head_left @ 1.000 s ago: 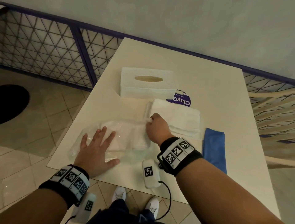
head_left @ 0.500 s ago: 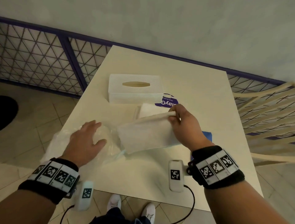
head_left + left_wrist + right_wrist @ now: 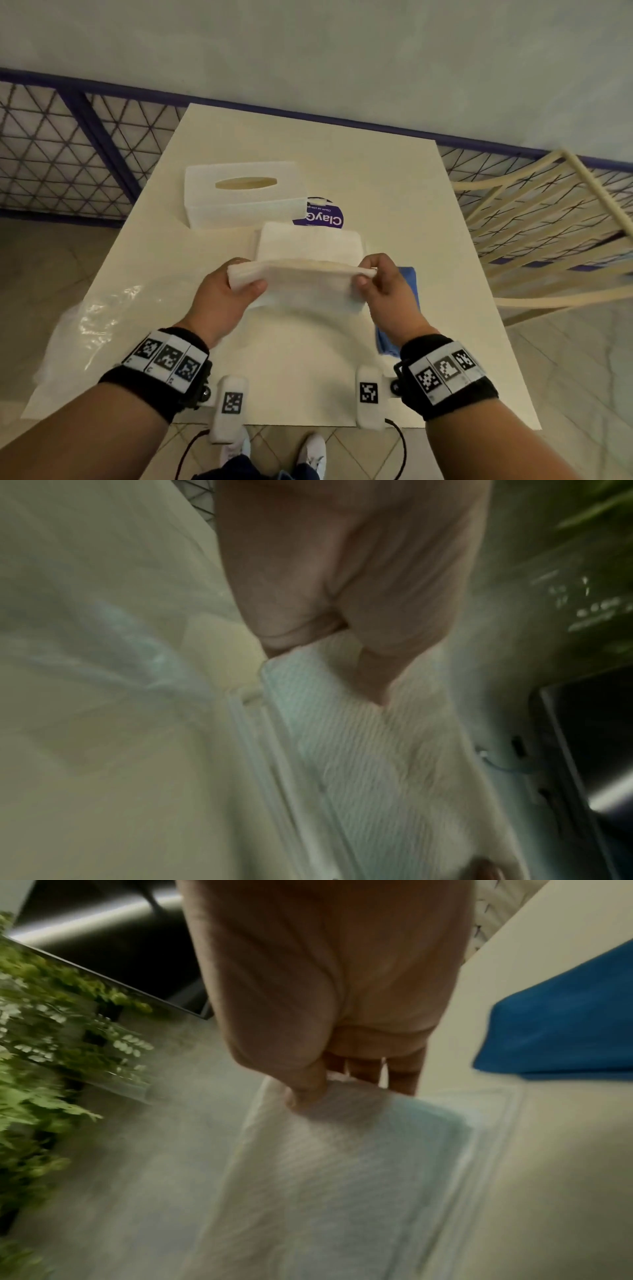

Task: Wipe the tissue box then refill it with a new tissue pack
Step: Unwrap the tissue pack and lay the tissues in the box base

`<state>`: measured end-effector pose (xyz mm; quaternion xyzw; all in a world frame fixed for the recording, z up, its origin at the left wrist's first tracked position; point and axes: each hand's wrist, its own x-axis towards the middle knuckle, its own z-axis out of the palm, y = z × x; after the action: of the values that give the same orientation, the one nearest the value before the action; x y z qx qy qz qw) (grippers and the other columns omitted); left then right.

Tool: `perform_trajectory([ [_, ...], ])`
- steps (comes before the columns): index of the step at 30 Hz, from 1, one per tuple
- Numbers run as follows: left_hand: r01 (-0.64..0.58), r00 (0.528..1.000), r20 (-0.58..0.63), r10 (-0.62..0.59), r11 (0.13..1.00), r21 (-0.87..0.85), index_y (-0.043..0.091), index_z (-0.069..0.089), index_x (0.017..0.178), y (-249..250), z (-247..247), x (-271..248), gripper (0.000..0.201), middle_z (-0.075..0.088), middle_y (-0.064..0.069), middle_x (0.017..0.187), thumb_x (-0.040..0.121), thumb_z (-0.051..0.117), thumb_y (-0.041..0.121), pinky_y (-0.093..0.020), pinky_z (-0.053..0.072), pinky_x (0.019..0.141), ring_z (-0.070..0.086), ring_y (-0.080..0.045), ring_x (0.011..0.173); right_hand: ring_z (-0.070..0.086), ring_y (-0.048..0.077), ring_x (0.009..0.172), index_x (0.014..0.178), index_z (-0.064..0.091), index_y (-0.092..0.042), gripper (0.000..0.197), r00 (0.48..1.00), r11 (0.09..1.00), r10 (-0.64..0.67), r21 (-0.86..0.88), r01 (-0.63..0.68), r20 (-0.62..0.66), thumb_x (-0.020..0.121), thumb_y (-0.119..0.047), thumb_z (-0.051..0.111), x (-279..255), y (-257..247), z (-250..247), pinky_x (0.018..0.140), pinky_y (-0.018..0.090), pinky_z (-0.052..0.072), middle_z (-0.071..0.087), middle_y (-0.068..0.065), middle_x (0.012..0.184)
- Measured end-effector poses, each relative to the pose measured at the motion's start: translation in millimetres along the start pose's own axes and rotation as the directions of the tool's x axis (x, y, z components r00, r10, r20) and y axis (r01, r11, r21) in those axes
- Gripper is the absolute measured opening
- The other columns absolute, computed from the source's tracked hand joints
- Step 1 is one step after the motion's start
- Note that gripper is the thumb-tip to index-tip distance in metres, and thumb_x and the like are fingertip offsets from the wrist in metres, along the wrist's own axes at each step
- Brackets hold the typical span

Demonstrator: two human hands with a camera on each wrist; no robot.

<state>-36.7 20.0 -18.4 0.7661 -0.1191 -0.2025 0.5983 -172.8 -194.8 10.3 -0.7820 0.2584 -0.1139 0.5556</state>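
Note:
A white stack of tissues (image 3: pixel 301 284) hangs above the table's middle, held at both ends. My left hand (image 3: pixel 236 284) grips its left end, and my right hand (image 3: pixel 368 274) pinches its right end. The wrist views show the same tissue stack (image 3: pixel 369 745) (image 3: pixel 342 1164) under my thumbs, blurred. The white tissue box (image 3: pixel 245 193), with an oval slot on top, stands at the back left. A second white tissue stack (image 3: pixel 308 241) lies in front of the box. The blue cloth (image 3: pixel 400 308) lies on the table under my right hand.
The empty clear plastic wrapper (image 3: pixel 92 329) lies crumpled at the table's (image 3: pixel 308 377) left front edge. A purple round sticker (image 3: pixel 323 216) sits beside the box. A cream slatted chair (image 3: pixel 548 233) stands to the right, a mesh fence (image 3: pixel 61 144) behind.
My right hand pulled the tissue stack out of the plastic wrapper and lifted it to the middle. My left hand left the wrapper and took hold of the stack's left end.

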Motion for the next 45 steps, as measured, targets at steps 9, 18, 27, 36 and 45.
perform_trajectory([
  [9, 0.129, 0.986, 0.096, -0.136, 0.989, 0.077, 0.019, 0.060, 0.090, -37.3, 22.3, -18.1, 0.038, 0.059, 0.001, 0.081, 0.073, 0.058, -0.015, -0.010, 0.039, 0.048, 0.051, -0.001, 0.056, 0.052, 0.000, 0.074, 0.093, 0.052, -0.027, 0.030, 0.992, 0.987, 0.115, -0.120, -0.109, 0.046, 0.085, 0.001, 0.059, -21.4, 64.7, 11.1, 0.075, 0.013, 0.042, 0.058, -0.007, 0.091],
  [18, 0.027, 0.999, -0.043, -0.019, 0.978, 0.208, 0.019, 0.046, 0.117, 9.4, 24.3, 31.4, 0.042, 0.064, 0.003, 0.101, 0.082, 0.068, 0.019, -0.032, 0.049, 0.083, 0.062, -0.017, 0.089, 0.062, 0.017, 0.083, 0.118, 0.051, -0.017, 0.028, 0.977, 0.980, 0.156, -0.100, -0.171, -0.144, 0.090, -0.016, 0.056, 33.8, 26.6, -2.5, 0.069, 0.023, 0.049, 0.065, 0.002, 0.097],
  [27, 0.056, 0.993, -0.114, -0.026, 0.962, 0.266, 0.022, 0.041, 0.131, 24.4, 31.1, 92.6, 0.057, 0.062, -0.003, 0.109, 0.081, 0.068, 0.017, -0.029, 0.047, 0.081, 0.062, -0.020, 0.092, 0.059, 0.011, 0.066, 0.125, 0.048, -0.011, 0.035, 0.963, 0.965, 0.200, -0.131, -0.226, -0.183, 0.091, -0.016, 0.055, 95.5, 9.3, -0.5, 0.052, 0.025, 0.056, 0.058, -0.008, 0.080],
  [36, -0.055, 0.994, -0.054, 0.099, 0.843, 0.535, 0.019, 0.052, 0.125, 10.2, 4.0, 72.7, 0.041, 0.044, -0.006, 0.133, 0.085, 0.063, 0.021, -0.030, 0.039, 0.099, 0.051, -0.020, 0.119, 0.054, 0.026, 0.110, 0.129, 0.049, -0.019, 0.043, 0.958, 0.905, 0.130, -0.363, -0.220, -0.255, 0.087, -0.025, 0.059, 81.9, 25.8, 3.6, 0.097, 0.041, 0.045, 0.052, 0.005, 0.124],
  [45, 0.190, 0.981, -0.150, -0.122, 0.461, 0.867, 0.028, 0.051, 0.128, -33.4, -119.0, 48.9, 0.052, 0.042, -0.008, 0.140, 0.078, 0.053, 0.011, -0.052, 0.036, 0.103, 0.046, -0.032, 0.121, 0.050, 0.001, 0.071, 0.098, 0.067, -0.017, 0.018, 1.000, 0.936, -0.022, -0.351, 0.025, 0.014, 0.085, -0.009, 0.056, 28.7, 18.7, 68.5, 0.072, 0.017, 0.043, 0.058, -0.007, 0.094],
])
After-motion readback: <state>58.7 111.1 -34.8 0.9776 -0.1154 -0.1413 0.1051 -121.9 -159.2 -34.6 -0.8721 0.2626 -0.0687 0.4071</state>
